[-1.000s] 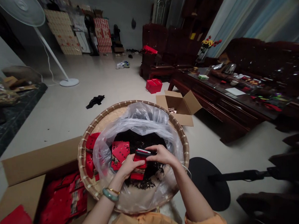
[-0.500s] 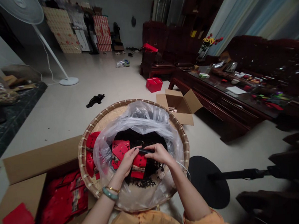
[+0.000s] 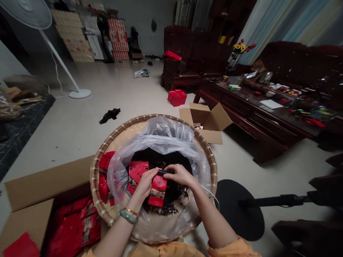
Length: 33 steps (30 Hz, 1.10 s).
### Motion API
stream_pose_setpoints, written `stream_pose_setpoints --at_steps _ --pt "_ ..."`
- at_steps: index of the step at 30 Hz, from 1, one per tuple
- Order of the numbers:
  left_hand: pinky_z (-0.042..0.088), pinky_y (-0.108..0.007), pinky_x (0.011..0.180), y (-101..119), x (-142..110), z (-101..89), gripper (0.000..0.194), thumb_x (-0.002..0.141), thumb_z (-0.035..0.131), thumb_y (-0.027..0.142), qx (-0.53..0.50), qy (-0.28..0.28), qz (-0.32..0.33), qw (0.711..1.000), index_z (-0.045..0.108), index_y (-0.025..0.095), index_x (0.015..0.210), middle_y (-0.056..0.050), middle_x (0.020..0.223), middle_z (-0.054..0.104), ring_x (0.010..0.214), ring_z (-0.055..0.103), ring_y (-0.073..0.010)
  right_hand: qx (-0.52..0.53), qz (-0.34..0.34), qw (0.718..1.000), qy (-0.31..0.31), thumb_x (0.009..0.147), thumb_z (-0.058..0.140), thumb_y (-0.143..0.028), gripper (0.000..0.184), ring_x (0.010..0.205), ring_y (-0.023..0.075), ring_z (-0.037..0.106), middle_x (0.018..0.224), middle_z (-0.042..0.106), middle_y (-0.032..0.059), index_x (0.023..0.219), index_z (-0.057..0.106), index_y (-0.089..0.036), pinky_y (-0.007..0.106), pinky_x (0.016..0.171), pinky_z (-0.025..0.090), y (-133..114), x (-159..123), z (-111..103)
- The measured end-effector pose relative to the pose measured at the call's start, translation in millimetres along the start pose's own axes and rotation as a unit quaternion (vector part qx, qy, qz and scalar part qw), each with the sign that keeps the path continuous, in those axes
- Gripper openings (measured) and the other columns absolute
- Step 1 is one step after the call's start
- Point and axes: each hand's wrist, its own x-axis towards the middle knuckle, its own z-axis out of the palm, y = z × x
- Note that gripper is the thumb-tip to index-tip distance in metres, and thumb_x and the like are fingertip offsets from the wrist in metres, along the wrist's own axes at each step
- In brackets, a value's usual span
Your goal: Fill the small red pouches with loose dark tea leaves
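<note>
Above a clear plastic bag (image 3: 160,140), a small red packet (image 3: 157,196) with a printed picture band hangs from my two hands. My left hand (image 3: 145,183) pinches the left end of its dark, bar-like top edge (image 3: 162,172). The right end is between the fingers and thumb of my right hand (image 3: 178,175). Whether that dark edge is a separate strip I cannot tell. Another red packet (image 3: 137,169) lies in the bag, left of the one I hold. Black, curly dried pieces (image 3: 170,210) fill the bag, which sits in a round woven bamboo tray (image 3: 94,186).
Left of the tray, an open carton (image 3: 47,181) holds many red packets (image 3: 70,229). Another open carton (image 3: 207,121) and a red box (image 3: 177,97) are ahead. A black round stand base (image 3: 239,209) is close on the right, a white fan (image 3: 80,93) far left.
Both hands have shifted very slightly left and up with the red packet, which now shows more of its front. The tray and bag stay put.
</note>
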Motion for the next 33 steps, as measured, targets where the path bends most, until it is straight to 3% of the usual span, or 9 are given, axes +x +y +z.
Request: stream_pose_setpoints --at_steps 3,7,17,33 --pt "0.050 -0.023 0.059 -1.8 1.7 2.5 0.033 0.062 0.075 0.040 -0.025 0.003 0.000 1.000 0.067 0.012 0.077 -0.003 0.068 0.067 0.058 0.061 -0.0121 -0.109 0.046 0.993 0.031 0.085 0.044 -0.055 0.043 0.076 0.0199 0.064 0.083 0.071 0.0060 0.085 0.071 -0.021 0.025 0.062 0.040 -7.9 3.6 3.6" --pt "0.049 -0.023 0.061 -1.8 1.3 5.0 0.033 0.059 0.076 0.042 -0.029 0.011 0.009 0.999 0.065 0.013 0.071 -0.002 0.067 0.067 0.058 0.061 -0.0119 -0.208 0.071 0.974 0.047 0.083 0.035 -0.068 0.059 0.075 0.0227 0.065 0.078 0.071 0.0102 0.076 0.070 -0.021 0.026 0.060 0.039 -13.6 8.5 10.8" --pt "0.047 -0.021 0.057 0.9 1.7 3.8 0.033 0.058 0.078 0.040 -0.037 0.014 0.001 0.999 0.063 0.012 0.068 0.000 0.061 0.065 0.054 0.059 -0.0100 -0.258 0.043 0.963 0.057 0.083 0.027 -0.070 0.064 0.076 0.0236 0.066 0.078 0.071 0.0107 0.078 0.070 -0.022 0.026 0.060 0.040 -9.4 11.0 15.9" --pt "0.047 -0.020 0.058 0.4 2.9 2.2 0.030 0.060 0.077 0.038 -0.041 0.009 0.007 0.999 0.065 0.012 0.070 -0.001 0.064 0.066 0.055 0.059 -0.0094 -0.253 0.051 0.964 0.058 0.081 0.029 -0.071 0.064 0.074 0.0215 0.065 0.077 0.071 0.0093 0.078 0.069 -0.022 0.025 0.061 0.039 -12.3 10.4 14.5"
